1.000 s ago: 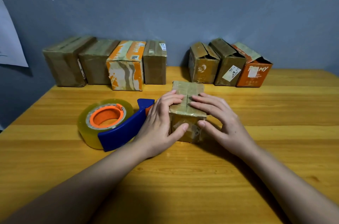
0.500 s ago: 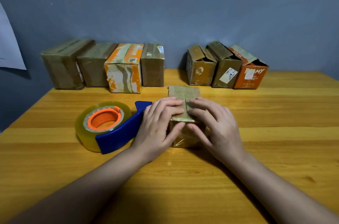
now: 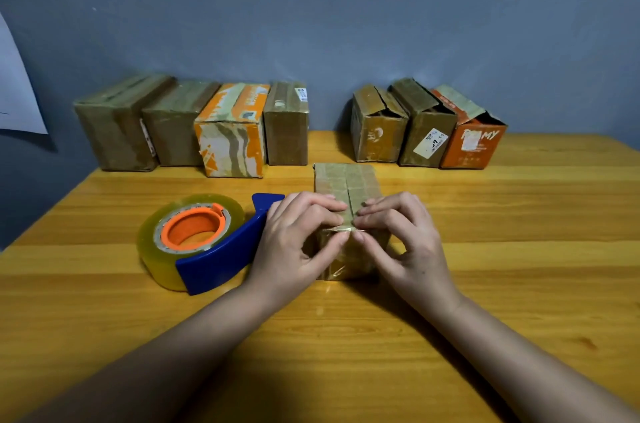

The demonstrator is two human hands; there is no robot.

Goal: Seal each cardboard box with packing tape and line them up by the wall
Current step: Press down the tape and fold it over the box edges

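Note:
A small brown cardboard box (image 3: 346, 180) sits in the middle of the wooden table (image 3: 519, 249), its top flaps closed along a centre seam. My left hand (image 3: 298, 242) and my right hand (image 3: 405, 239) meet at its near top edge. Their fingers curl over the top and the thumbs press the front face, pinching the edge at the seam. A roll of clear packing tape in a blue dispenser with an orange core (image 3: 194, 239) lies flat just left of my left hand. The lower front of the box is partly hidden by my hands.
Several closed boxes (image 3: 173, 121) stand side by side against the grey wall at the back left, one orange and white (image 3: 232, 135). Three boxes with loose flaps (image 3: 426, 128) stand at the back right, with a gap between the groups. A white paper (image 3: 14, 93) hangs at the left.
Both hands have slid along the box top toward its near edge. The fingertips and thumbs have drawn together at the seam. The box and tape dispenser have stayed put.

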